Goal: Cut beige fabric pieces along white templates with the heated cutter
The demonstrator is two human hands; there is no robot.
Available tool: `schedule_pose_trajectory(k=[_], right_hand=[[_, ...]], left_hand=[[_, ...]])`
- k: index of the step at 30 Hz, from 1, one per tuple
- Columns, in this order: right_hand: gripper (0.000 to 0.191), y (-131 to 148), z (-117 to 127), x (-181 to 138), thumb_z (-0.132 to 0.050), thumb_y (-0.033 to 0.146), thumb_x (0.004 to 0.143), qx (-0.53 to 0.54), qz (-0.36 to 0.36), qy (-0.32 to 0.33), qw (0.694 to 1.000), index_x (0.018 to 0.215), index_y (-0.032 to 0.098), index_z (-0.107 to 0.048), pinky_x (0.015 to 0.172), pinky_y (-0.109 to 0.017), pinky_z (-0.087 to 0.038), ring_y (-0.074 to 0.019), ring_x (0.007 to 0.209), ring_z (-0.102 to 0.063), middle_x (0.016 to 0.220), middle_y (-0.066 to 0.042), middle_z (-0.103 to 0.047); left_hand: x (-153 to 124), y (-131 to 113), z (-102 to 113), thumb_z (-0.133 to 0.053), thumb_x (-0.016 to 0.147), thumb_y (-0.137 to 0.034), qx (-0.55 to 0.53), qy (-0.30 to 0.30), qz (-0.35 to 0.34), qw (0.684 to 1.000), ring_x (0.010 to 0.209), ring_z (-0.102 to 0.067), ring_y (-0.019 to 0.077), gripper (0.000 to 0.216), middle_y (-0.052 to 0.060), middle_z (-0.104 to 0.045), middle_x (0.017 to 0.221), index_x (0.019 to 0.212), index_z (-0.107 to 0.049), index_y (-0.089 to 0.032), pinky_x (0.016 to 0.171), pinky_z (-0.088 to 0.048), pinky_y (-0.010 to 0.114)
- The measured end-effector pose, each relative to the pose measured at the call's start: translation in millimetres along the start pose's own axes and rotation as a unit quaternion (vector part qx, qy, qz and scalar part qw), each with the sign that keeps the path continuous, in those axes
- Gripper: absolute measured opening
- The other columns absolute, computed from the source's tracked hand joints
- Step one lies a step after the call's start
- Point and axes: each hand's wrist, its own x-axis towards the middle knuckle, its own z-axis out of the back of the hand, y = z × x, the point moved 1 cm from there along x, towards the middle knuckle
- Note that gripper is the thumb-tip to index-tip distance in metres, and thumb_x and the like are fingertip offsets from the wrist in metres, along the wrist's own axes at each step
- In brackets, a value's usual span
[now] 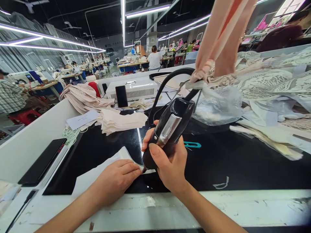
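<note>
My right hand [171, 161] is wrapped round a black handheld power tool [170, 124] with a silver switch plate. The tool tilts, its narrow tip down at the edge of a white fabric piece [97, 176] on the black tabletop [206, 168]. My left hand [119, 178] lies over that fabric, fingers together and bent at its edge beside the tip. The left thumb is hidden. A thick black cable [161, 84] loops from the tool's upper end, where a knotted pink fabric strap [202, 69] holds it from above.
A teal cutter [192, 144] lies behind my right hand. Stacked pale fabric pieces [123, 121], a white vented box [132, 90] and a phone [121, 96] stand farther back. Lace pieces [272, 77] pile at right; a black slab-like device [42, 161] rests at left.
</note>
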Motion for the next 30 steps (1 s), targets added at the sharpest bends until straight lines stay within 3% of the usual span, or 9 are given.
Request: schedule_pose_trajectory(k=[4,13,23,30], right_hand=[[0.031,-1.7,1.0,0.1,-0.093,0.038,0.092,0.000,-0.010,0.004,1.000,0.105,0.029,-0.066,0.061,-0.030,-0.065,-0.0153,0.064,-0.068,0.086,0.004,-0.077],[0.032,-0.8,8.1,0.7,-0.099,0.043,0.095,0.019,0.000,-0.021,1.000,0.108,0.030,-0.073,0.056,-0.029,-0.063,-0.0166,0.062,-0.069,0.087,0.003,-0.080],[0.044,-8.9,19.9,-0.2,-0.105,0.050,0.095,0.027,0.004,-0.032,0.999,0.126,0.032,-0.079,0.063,-0.027,-0.067,-0.0155,0.066,-0.074,0.090,0.004,-0.081],[0.034,-10.7,20.5,0.2,-0.100,0.039,0.100,0.016,0.011,-0.028,0.999,0.128,0.034,-0.082,0.066,-0.026,-0.068,-0.0141,0.068,-0.076,0.092,0.005,-0.082]], left_hand=[[0.4,0.4,0.7,-0.051,0.127,-0.013,0.005,0.005,-0.002,1.000,0.112,-0.088,0.0247,0.029,0.012,-0.090,0.125,0.140,-0.077,-0.014,0.101,-0.076,0.037],[5.3,-6.0,5.7,-0.049,0.127,-0.011,0.031,0.042,0.002,0.999,0.115,-0.085,0.0246,0.030,0.012,-0.088,0.126,0.141,-0.075,-0.011,0.107,-0.073,0.035],[6.9,-5.4,-6.1,-0.052,0.127,-0.011,0.032,0.070,0.010,0.997,0.115,-0.082,0.0230,0.025,0.013,-0.085,0.126,0.134,-0.075,-0.011,0.105,-0.070,0.033],[8.6,-5.7,-8.4,-0.050,0.129,-0.014,0.037,0.084,0.023,0.996,0.110,-0.082,0.0235,0.026,0.011,-0.086,0.124,0.129,-0.076,-0.014,0.101,-0.069,0.034]])
